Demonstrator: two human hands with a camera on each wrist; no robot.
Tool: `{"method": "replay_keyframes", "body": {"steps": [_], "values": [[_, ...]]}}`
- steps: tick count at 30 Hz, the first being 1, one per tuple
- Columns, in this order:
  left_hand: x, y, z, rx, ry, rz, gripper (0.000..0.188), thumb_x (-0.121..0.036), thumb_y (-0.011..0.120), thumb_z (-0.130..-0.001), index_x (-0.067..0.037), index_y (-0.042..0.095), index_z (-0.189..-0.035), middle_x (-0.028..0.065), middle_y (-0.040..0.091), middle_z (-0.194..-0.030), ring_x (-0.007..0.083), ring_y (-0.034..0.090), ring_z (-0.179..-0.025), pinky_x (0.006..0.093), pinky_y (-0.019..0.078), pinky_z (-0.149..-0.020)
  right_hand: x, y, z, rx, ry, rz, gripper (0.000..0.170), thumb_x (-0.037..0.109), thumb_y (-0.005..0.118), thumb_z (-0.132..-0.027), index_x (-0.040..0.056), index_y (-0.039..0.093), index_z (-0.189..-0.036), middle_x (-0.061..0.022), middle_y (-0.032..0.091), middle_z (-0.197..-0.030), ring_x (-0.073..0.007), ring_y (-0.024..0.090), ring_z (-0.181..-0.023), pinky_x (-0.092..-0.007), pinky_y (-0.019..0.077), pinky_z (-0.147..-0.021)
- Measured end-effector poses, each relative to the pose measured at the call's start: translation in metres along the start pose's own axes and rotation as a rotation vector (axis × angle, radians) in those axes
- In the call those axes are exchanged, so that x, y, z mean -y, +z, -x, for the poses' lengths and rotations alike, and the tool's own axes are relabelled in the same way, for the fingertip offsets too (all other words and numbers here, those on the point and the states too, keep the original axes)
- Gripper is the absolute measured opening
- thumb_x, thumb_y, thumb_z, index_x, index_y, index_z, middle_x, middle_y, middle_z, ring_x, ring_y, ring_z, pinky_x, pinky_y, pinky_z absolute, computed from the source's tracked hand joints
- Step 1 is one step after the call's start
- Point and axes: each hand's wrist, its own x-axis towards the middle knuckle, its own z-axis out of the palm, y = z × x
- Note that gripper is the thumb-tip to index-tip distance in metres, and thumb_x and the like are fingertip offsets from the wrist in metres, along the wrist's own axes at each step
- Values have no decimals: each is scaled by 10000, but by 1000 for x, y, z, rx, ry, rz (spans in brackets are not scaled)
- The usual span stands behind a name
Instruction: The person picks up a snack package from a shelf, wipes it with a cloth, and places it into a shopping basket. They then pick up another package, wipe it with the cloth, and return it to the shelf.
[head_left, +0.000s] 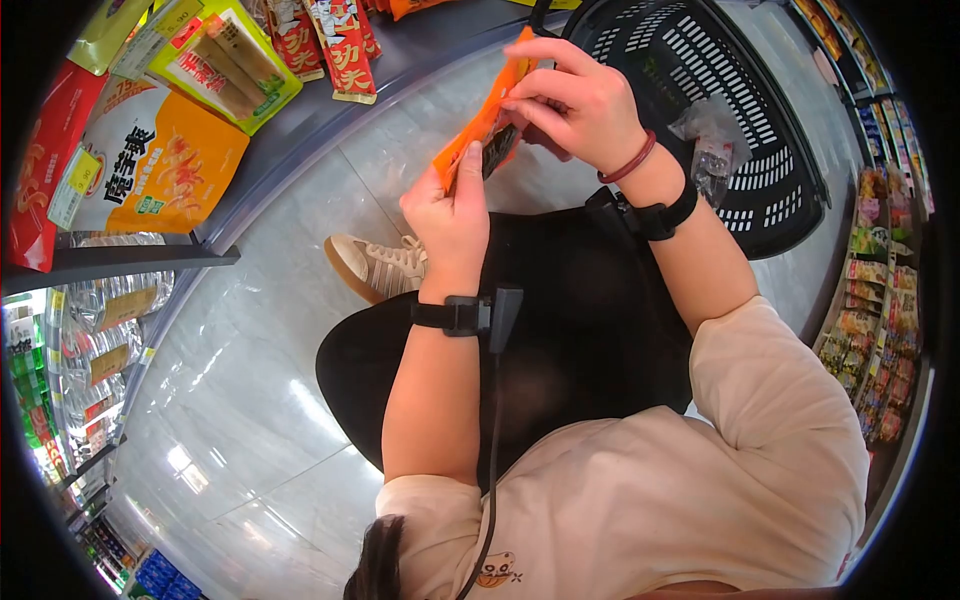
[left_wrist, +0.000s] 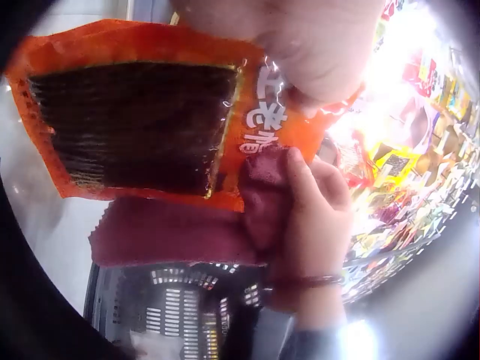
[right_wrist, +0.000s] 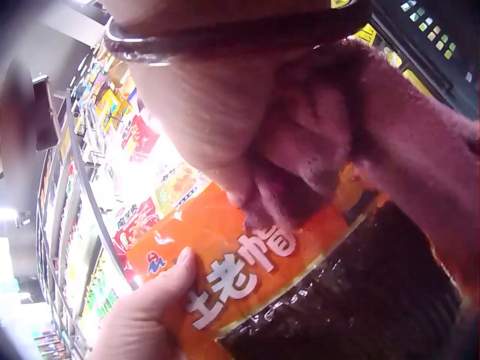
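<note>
An orange snack packet (head_left: 484, 118) with a clear window over dark brown strips is held up in front of the knees. At one end my left hand (head_left: 450, 215) grips it, the thumb on the printed front. A maroon cloth (left_wrist: 176, 229) is bunched in my right hand (head_left: 590, 108); its fingers press the cloth against the printed face of the packet. In the right wrist view the cloth (right_wrist: 405, 120) covers part of the packet (right_wrist: 217, 225) next to the white lettering. Most of the cloth is hidden in the head view.
A black shopping basket (head_left: 805, 190) stands on the floor at the right, with a clear plastic wrapper (head_left: 712, 150) in it. At the left a shelf (head_left: 130, 262) bears snack packets, including a yellow bag (head_left: 175, 165). Another stocked shelf (head_left: 870, 290) runs along the far right.
</note>
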Motion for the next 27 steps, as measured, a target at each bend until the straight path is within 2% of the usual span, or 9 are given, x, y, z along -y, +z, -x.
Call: {"method": "replay_keyframes", "body": {"steps": [10, 12, 14, 17, 20, 22, 24, 26, 27], "values": [[5, -1, -5, 32, 312, -106, 199, -95, 649, -851, 28, 681, -1005, 108, 693, -820, 105, 624, -736, 256, 497, -691, -13, -14, -3, 224, 48, -121, 87, 48, 707, -730, 51, 623, -752, -57, 653, -741, -216, 638, -629, -272, 508, -572], [3, -1, -4, 49, 212, -92, 172, -28, 623, -833, -14, 688, -991, 154, 698, -908, 235, 691, -840, 297, 513, -775, -2, -10, -6, 146, 215, -240, 132, 47, 720, -713, 52, 684, -840, -57, 645, -704, -203, 637, -620, -273, 507, -575], [2, -2, -3, 41, 188, -69, 172, -27, 619, -836, -9, 684, -994, 154, 696, -920, 235, 687, -854, 301, 510, -785, -13, -9, -8, 222, 37, -152, 113, 37, 715, -705, 49, 691, -815, -56, 650, -702, -196, 642, -637, -275, 511, -589], [-4, -2, -8, 29, 177, -62, 167, -34, 613, -843, 4, 674, -995, 156, 689, -957, 235, 675, -892, 307, 503, -809, -18, -14, -21, 281, 67, -156, 81, 26, 701, -704, 46, 692, -782, -58, 648, -695, -202, 642, -648, -283, 512, -599], [-2, -3, -14, -12, 297, -37, 188, -59, 616, -848, 10, 643, -1021, 163, 649, -1070, 235, 630, -988, 320, 495, -830, -46, -21, -43, 214, 68, -120, 43, 29, 676, -736, 34, 680, -779, -72, 648, -731, -198, 638, -662, -281, 513, -609], [0, -3, -17, -117, 265, 24, 216, -64, 619, -847, -8, 619, -1055, 150, 609, -1130, 232, 599, -1014, 331, 502, -806, -64, -27, -67, 161, 183, -101, 60, 106, 670, -770, 58, 687, -802, -64, 654, -739, -210, 658, -708, -291, 520, -627], [3, -4, -17, -127, 218, 36, 227, -75, 604, -867, -19, 602, -1087, 123, 588, -1143, 199, 590, -1001, 305, 494, -791, -76, -33, -95, 102, 146, -5, 71, 113, 667, -782, 62, 690, -826, -75, 672, -789, -220, 666, -744, -297, 524, -638], [3, -4, -17, -137, 174, 46, 239, -86, 589, -887, -31, 586, -1119, 95, 566, -1157, 166, 581, -988, 279, 486, -776, -104, -30, -117, -50, -65, 184, 83, 133, 662, -791, 76, 696, -841, -67, 687, -843, -217, 671, -739, -294, 526, -642], [3, -4, -16, -116, 117, 99, 229, -88, 586, -889, -30, 586, -1110, 87, 576, -1129, 156, 582, -960, 274, 480, -775, -116, -29, -124, -29, 51, 171, 96, 162, 659, -798, 95, 703, -851, -49, 696, -851, -210, 671, -709, -289, 528, -650]]}}
